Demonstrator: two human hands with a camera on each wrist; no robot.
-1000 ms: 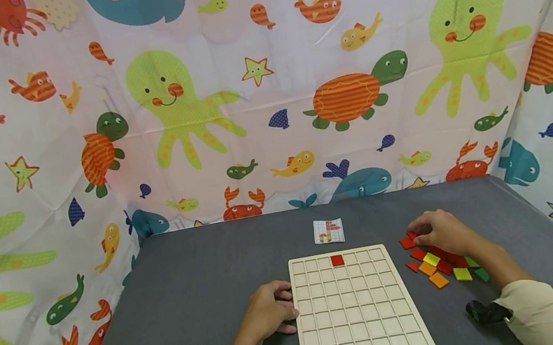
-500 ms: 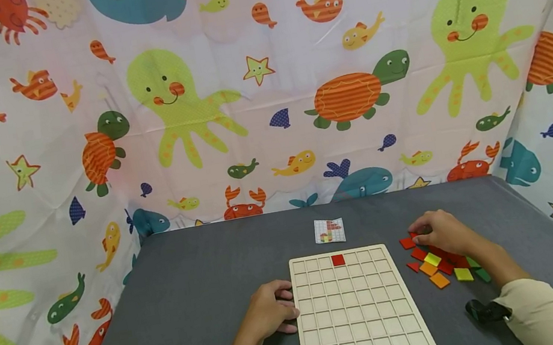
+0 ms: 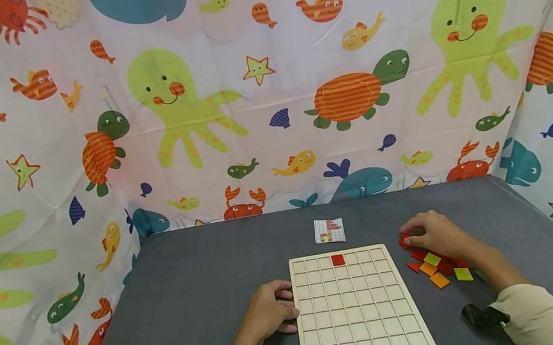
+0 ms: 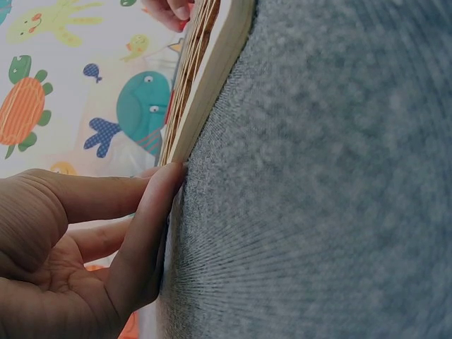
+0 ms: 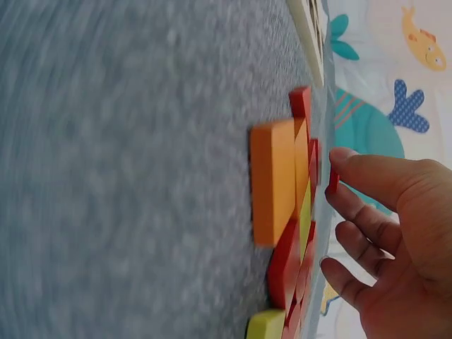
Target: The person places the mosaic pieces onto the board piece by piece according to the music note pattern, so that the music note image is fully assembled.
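Observation:
A pale wooden grid board (image 3: 352, 315) lies flat on the grey table, with one red square tile (image 3: 337, 260) in its top row. At the board's left edge, my left hand (image 3: 267, 311) touches the side with its fingertips; in the left wrist view, thumb and finger meet the rim. Right of the board, my right hand (image 3: 437, 234) is over a pile of coloured tiles. Thumb and finger pinch a small red tile (image 5: 334, 178), seen edge-on in the right wrist view, lifted slightly off the table. The palm hides part of the pile.
Loose orange tiles (image 3: 440, 280), yellow tiles (image 3: 463, 274) and red tiles (image 3: 444, 267) lie close together, some overlapping. Behind the board is a small printed grid card (image 3: 329, 231) with a coloured pattern. A sea-animal curtain (image 3: 260, 138) hangs around the table (image 3: 207, 282).
My right hand has shifted slightly left at the pile's far side and now has a red tile between thumb and finger. The left hand and the board have stayed put.

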